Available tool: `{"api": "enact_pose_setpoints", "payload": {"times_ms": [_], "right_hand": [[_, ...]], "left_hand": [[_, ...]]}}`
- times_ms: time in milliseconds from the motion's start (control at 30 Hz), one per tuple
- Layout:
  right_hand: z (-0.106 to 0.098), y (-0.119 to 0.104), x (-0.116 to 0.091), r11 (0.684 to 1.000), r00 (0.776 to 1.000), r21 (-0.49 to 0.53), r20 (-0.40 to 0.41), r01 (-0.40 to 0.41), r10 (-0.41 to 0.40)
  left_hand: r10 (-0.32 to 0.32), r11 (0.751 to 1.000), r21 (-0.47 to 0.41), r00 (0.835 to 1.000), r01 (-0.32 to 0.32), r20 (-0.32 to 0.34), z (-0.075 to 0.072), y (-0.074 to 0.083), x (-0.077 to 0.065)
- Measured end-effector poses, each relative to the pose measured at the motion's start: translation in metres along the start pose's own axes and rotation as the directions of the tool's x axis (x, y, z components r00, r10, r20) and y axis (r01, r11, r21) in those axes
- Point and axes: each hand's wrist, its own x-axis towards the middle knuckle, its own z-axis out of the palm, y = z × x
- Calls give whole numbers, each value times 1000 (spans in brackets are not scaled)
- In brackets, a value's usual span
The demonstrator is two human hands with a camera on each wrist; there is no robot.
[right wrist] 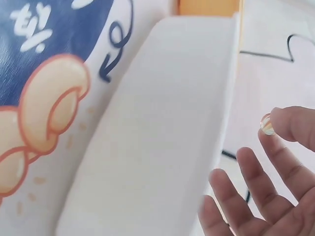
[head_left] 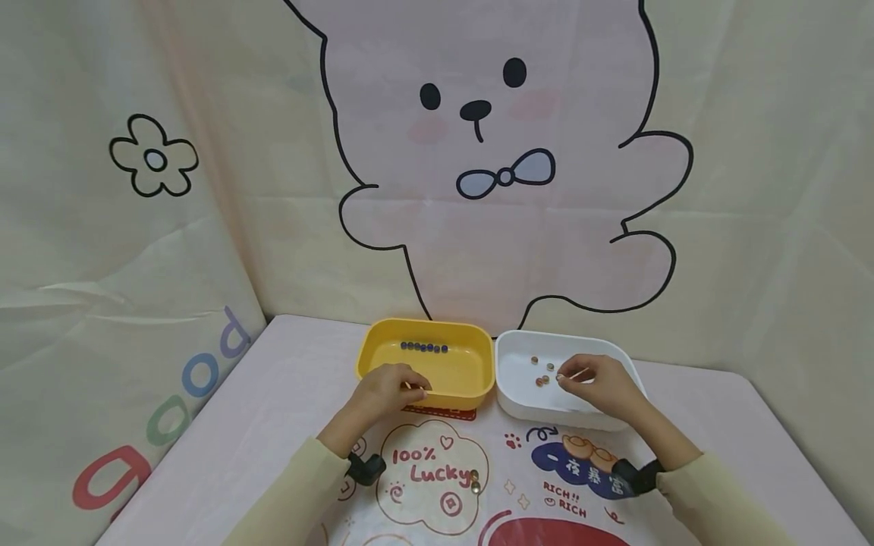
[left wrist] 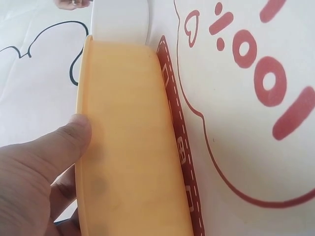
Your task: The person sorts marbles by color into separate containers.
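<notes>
My left hand [head_left: 389,388] grips the near rim of the yellow tray [head_left: 471,371]. In the left wrist view the thumb [left wrist: 74,132] overlaps that rim, and the other fingers are partly hidden behind the tray wall. A row of several dark blue marbles [head_left: 424,348] lies toward the back of the yellow tray. Over the white tray [head_left: 515,398], my right hand [head_left: 604,385] pinches a clear glass marble [right wrist: 267,125] with orange streaks between thumb and index finger; its other fingers are spread. Several similar marbles [head_left: 545,379] lie on the white tray's floor.
The two trays stand side by side at the back of the table, close to a bear-print backdrop [head_left: 580,227]. Two loose marbles [head_left: 475,482] sit on the printed tablecloth [head_left: 430,508] in front of the trays. Black wrist cameras [head_left: 366,469] are strapped to both wrists.
</notes>
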Motion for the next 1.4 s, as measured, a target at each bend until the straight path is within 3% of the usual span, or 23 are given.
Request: {"api": "enact_pose_setpoints", "payload": {"times_ms": [500, 733, 1033, 1400], "right_hand": [[14, 42, 28, 994, 993, -36, 48, -105, 107], [21, 51, 38, 992, 990, -36, 77, -117, 120], [32, 66, 45, 980, 974, -35, 112, -194, 197], [36, 67, 48, 969, 960, -33, 133, -243, 246]], "left_hand": [[12, 1000, 4, 1000, -12, -3, 0, 1, 0], [24, 1000, 19, 1000, -24, -4, 0, 0, 1], [19, 1000, 15, 1000, -19, 1, 2, 0, 1], [4, 1000, 4, 1000, -4, -3, 1, 0, 1]]}}
